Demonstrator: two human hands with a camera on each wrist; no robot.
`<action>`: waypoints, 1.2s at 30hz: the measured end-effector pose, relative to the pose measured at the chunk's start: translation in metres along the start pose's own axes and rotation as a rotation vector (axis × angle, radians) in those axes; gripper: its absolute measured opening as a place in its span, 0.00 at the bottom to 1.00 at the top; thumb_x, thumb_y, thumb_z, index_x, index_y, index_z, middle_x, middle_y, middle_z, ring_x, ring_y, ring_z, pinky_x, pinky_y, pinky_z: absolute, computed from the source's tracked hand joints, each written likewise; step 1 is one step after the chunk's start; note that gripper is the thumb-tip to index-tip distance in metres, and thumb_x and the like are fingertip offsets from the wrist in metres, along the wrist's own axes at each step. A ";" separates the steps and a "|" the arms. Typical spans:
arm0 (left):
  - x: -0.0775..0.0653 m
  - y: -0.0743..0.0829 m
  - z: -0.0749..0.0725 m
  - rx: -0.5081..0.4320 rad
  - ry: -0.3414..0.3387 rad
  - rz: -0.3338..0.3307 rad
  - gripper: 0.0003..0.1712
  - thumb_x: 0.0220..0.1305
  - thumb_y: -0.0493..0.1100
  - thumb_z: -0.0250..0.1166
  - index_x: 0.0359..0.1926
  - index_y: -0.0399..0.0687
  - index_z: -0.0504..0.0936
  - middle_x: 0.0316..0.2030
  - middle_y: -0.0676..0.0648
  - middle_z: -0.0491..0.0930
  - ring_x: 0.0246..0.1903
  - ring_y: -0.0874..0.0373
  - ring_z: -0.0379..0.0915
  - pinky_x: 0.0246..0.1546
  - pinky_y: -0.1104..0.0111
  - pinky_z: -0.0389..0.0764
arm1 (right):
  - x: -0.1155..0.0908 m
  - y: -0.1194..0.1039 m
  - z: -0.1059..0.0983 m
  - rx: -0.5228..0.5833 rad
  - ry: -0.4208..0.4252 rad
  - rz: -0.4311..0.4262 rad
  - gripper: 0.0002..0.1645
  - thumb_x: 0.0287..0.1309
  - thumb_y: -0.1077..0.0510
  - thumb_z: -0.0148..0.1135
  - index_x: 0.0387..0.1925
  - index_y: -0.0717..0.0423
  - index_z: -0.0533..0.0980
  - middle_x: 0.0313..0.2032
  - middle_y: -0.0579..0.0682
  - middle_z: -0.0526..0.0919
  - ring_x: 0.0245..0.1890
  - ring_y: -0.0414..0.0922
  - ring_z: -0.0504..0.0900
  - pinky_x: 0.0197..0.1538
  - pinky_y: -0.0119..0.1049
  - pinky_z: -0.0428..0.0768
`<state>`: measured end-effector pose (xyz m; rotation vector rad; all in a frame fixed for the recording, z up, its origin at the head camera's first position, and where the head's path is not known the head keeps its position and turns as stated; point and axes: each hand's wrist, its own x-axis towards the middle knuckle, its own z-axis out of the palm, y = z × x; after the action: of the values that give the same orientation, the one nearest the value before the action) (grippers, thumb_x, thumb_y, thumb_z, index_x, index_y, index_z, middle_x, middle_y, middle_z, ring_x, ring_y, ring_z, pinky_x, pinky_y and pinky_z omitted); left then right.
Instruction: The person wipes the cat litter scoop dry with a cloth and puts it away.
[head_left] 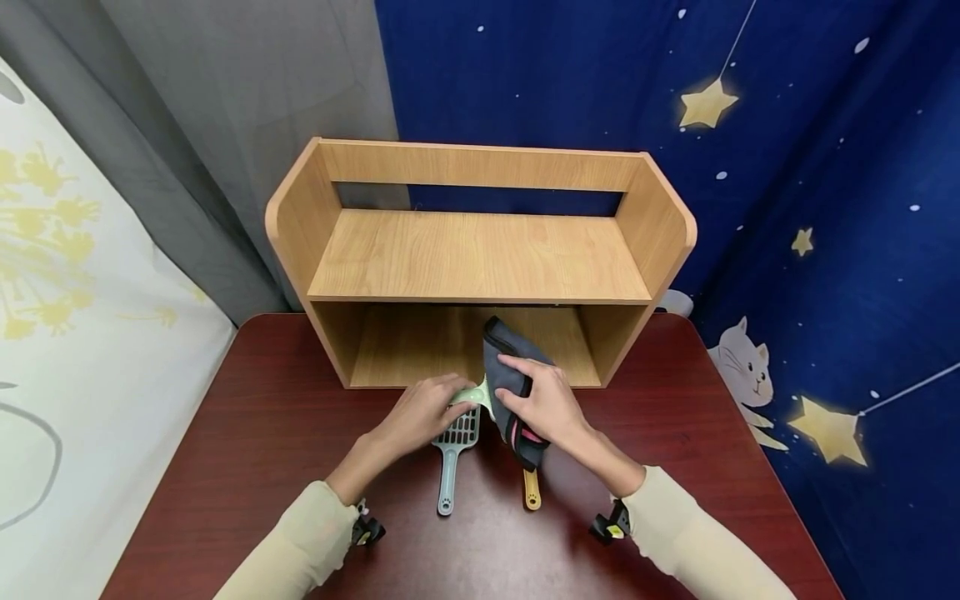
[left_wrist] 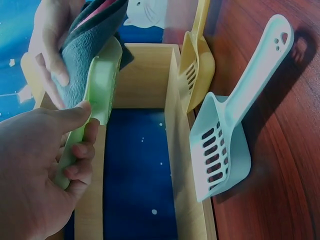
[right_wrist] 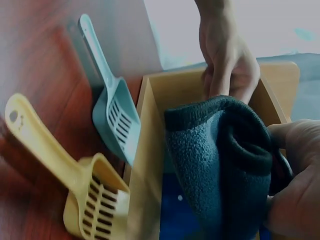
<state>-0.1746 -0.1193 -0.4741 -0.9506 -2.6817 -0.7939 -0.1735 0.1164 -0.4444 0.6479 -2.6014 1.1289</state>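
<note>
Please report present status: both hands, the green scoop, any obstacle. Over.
Left hand grips green scoop by its handle. Right hand holds dark cloth at the scoop's head. Blue scoop, yellow scoop nearby on table, apparently not blocking.

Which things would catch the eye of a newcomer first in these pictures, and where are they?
Probably the pale green scoop, held by its handle in the left hand at the centre, beside the dark cloth in the right hand. Next come the blue scoop and yellow scoop on the reddish table, before the wooden shelf. Behind it hangs a bright blue curtain with stars.
</note>
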 end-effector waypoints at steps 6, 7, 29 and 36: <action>-0.006 -0.006 -0.006 -0.018 0.016 0.003 0.18 0.71 0.44 0.71 0.55 0.37 0.87 0.48 0.43 0.89 0.46 0.50 0.87 0.46 0.54 0.85 | -0.003 0.014 -0.021 -0.054 0.052 0.016 0.30 0.51 0.64 0.78 0.59 0.60 0.85 0.52 0.61 0.89 0.51 0.56 0.88 0.52 0.51 0.84; -0.007 -0.007 -0.007 -0.018 0.017 0.001 0.18 0.71 0.44 0.71 0.55 0.37 0.87 0.49 0.42 0.89 0.47 0.49 0.87 0.47 0.53 0.85 | -0.004 0.017 -0.026 -0.057 0.056 0.021 0.30 0.52 0.64 0.78 0.59 0.59 0.85 0.53 0.61 0.89 0.52 0.56 0.88 0.52 0.52 0.84; -0.018 -0.022 -0.021 -0.022 0.055 0.033 0.16 0.70 0.42 0.72 0.54 0.38 0.87 0.43 0.48 0.88 0.41 0.57 0.85 0.44 0.58 0.85 | -0.018 0.057 -0.056 0.690 0.038 0.315 0.33 0.64 0.75 0.65 0.70 0.64 0.74 0.68 0.64 0.76 0.54 0.39 0.84 0.50 0.31 0.85; -0.012 -0.015 -0.020 -0.098 0.086 0.069 0.15 0.69 0.40 0.73 0.53 0.38 0.88 0.41 0.49 0.87 0.37 0.60 0.80 0.40 0.62 0.83 | -0.021 0.059 -0.023 1.160 0.021 0.390 0.36 0.69 0.78 0.55 0.76 0.71 0.63 0.64 0.56 0.79 0.57 0.43 0.85 0.53 0.38 0.86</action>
<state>-0.1746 -0.1464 -0.4677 -1.0006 -2.5429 -0.9371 -0.1823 0.1753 -0.4743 0.2592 -1.8522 2.7385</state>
